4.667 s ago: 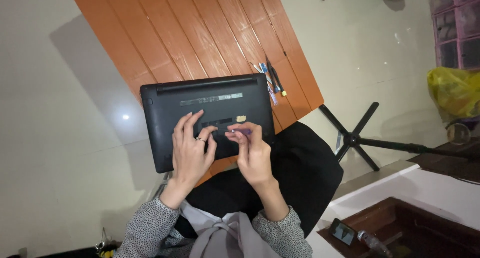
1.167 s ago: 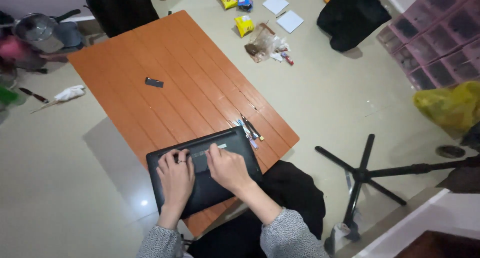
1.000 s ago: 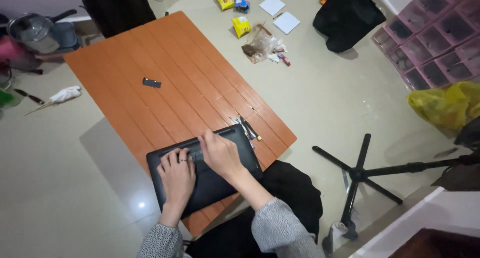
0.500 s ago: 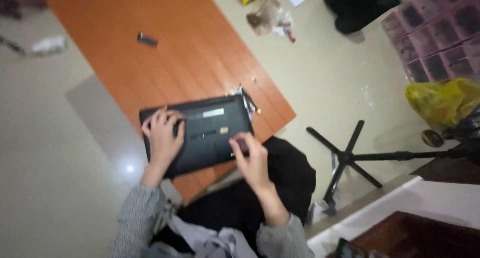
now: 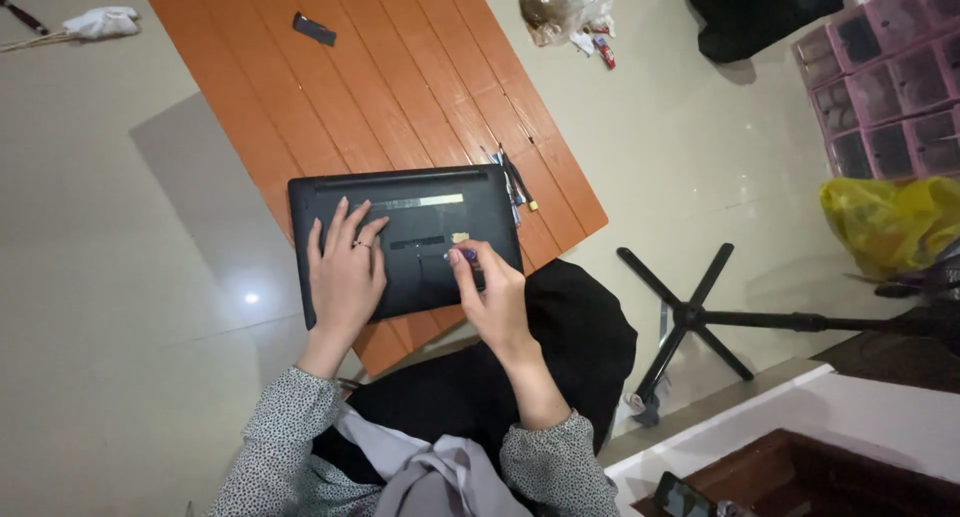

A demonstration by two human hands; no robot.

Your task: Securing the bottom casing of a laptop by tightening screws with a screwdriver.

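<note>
A black laptop point(image 5: 430, 192) lies bottom side up on the near end of an orange slatted table point(image 5: 380, 67). My left hand point(image 5: 347, 262) rests flat on its left part with the fingers spread. My right hand point(image 5: 490, 287) is over its right part, fingers pinched around a small purple-tipped tool point(image 5: 466, 256) that points at the case next to a small yellow sticker point(image 5: 460, 238).
Several slim tools point(image 5: 512, 182) lie on the table beside the laptop's right edge. A small black piece point(image 5: 314, 29) lies at the table's far end. On the floor are a black chair base point(image 5: 700, 317), a yellow bag point(image 5: 890, 222), a plastic bag of bits point(image 5: 560, 7) and pink drawers point(image 5: 880, 77).
The view has swung back down and closer to the laptop. My right hand has come off the laptop's top edge to its right part, now pinching the small tool. My left hand stays flat.
</note>
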